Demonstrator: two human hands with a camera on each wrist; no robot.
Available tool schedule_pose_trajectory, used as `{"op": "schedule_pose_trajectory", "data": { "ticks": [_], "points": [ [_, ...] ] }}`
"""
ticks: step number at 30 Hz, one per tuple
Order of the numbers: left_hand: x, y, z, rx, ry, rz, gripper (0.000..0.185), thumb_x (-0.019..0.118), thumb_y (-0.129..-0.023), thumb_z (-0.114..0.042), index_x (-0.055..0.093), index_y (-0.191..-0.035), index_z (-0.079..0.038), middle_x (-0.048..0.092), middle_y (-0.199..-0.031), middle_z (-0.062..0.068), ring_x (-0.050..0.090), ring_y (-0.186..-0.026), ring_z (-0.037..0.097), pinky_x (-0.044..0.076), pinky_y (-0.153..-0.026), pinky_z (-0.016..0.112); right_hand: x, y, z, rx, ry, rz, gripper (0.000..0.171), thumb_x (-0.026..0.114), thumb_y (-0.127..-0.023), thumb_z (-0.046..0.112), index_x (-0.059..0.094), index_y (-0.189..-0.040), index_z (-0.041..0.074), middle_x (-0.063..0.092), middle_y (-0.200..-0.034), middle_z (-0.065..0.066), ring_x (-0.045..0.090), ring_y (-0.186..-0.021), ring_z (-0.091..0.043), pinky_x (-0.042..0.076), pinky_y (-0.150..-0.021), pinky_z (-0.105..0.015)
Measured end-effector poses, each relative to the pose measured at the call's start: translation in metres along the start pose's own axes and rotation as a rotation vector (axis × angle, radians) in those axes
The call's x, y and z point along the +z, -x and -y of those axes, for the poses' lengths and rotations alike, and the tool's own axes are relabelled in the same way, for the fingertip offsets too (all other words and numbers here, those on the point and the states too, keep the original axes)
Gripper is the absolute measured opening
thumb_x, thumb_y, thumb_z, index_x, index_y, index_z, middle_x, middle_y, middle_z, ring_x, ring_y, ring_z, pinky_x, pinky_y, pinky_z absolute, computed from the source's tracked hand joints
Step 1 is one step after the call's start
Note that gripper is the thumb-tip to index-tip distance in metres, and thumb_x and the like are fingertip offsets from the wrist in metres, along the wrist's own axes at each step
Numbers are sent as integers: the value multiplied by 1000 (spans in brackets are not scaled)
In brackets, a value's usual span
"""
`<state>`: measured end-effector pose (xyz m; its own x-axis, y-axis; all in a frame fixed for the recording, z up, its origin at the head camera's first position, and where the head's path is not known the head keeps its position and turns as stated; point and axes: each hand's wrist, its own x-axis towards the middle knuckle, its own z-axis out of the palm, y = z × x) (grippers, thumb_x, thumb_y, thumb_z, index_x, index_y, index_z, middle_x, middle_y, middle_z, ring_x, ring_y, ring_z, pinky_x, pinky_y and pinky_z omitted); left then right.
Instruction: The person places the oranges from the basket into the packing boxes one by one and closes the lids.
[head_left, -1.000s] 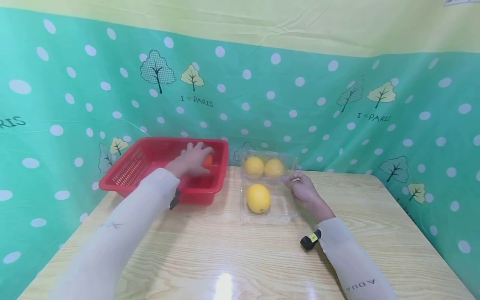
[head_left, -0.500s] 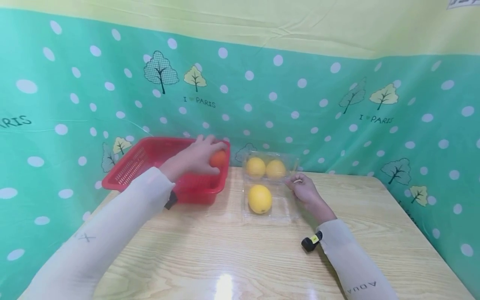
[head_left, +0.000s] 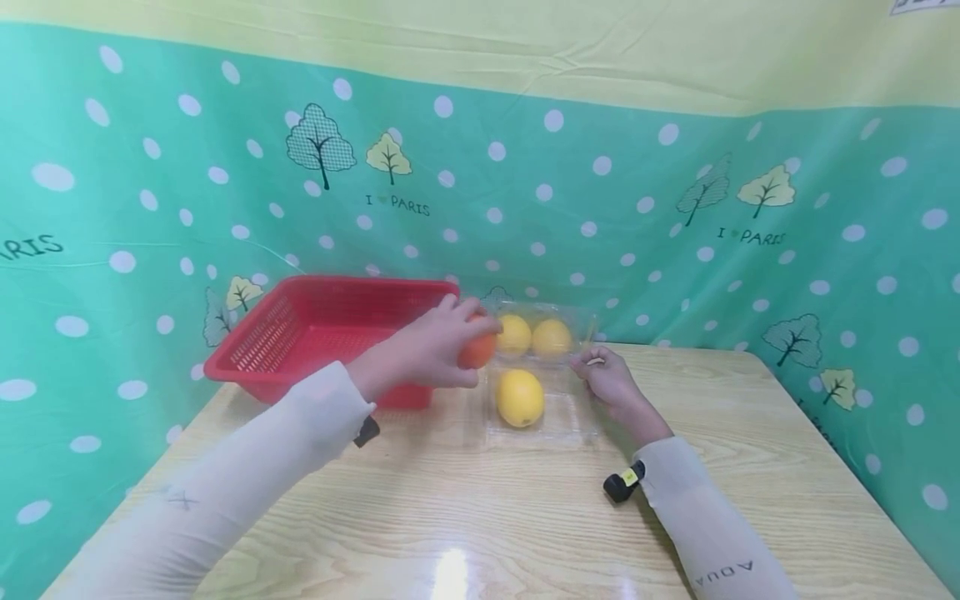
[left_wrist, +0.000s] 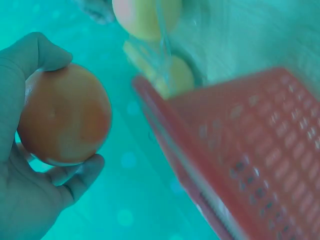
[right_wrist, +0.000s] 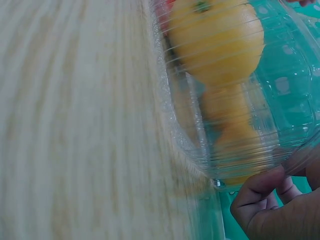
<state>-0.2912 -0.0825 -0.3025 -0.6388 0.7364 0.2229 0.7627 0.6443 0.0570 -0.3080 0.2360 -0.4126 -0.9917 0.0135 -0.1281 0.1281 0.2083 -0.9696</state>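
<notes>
My left hand (head_left: 429, 346) holds a round, smooth orange-red fruit (head_left: 482, 350) between thumb and fingers. In the left wrist view the fruit (left_wrist: 67, 115) sits beside the rim of the red basket (head_left: 341, 342). In the head view it overlaps the left edge of a clear plastic fruit box (head_left: 566, 425). Inside that box one yellow fruit (head_left: 520, 398) lies at the front left, with two more yellow fruits (head_left: 551, 337) behind. My right hand (head_left: 609, 382) pinches the box's right edge between thumb and fingertips, as the right wrist view shows thumb (right_wrist: 260, 187) against the plastic.
The red basket with slotted walls stands left of the box on a wooden table (head_left: 465, 508). Behind the table hangs a green and yellow curtain (head_left: 525, 217) with dots and trees. Its right side runs along the table's right edge.
My left hand has lifted the orange-red fruit from inside the basket and carried it right, past the basket's rim to the plastic box. My right hand has stayed at the box edge.
</notes>
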Motion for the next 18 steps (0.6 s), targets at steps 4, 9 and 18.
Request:
{"op": "schedule_pose_trajectory", "data": {
  "ticks": [4, 9, 18],
  "points": [
    [15, -9, -14, 63, -21, -14, 67, 79, -81, -32, 55, -143, -28, 47, -143, 3, 43, -120, 23, 53, -85, 34, 0, -1, -1, -7, 4, -6, 21, 59, -105, 21, 50, -114, 4, 51, -93, 0, 45, -66, -10, 39, -56, -23],
    [35, -25, -29, 89, 5, -20, 66, 77, -80, -33, 54, -143, -32, 46, -142, -1, 42, -121, 20, 53, -81, 30, 0, -1, -2, -14, 3, -11, 21, 59, -105, 20, 50, -113, 4, 50, -90, 0, 43, -63, -8, 36, -53, -22],
    [62, -53, -57, 136, 80, -46, 73, 76, -84, -34, 47, -151, -27, 47, -141, 4, 44, -117, 23, 52, -83, 31, -1, -1, -3, -29, 11, -17, 18, 59, -104, 18, 51, -111, 4, 48, -75, 2, 41, -55, -9, 35, -49, -24]
  ]
}}
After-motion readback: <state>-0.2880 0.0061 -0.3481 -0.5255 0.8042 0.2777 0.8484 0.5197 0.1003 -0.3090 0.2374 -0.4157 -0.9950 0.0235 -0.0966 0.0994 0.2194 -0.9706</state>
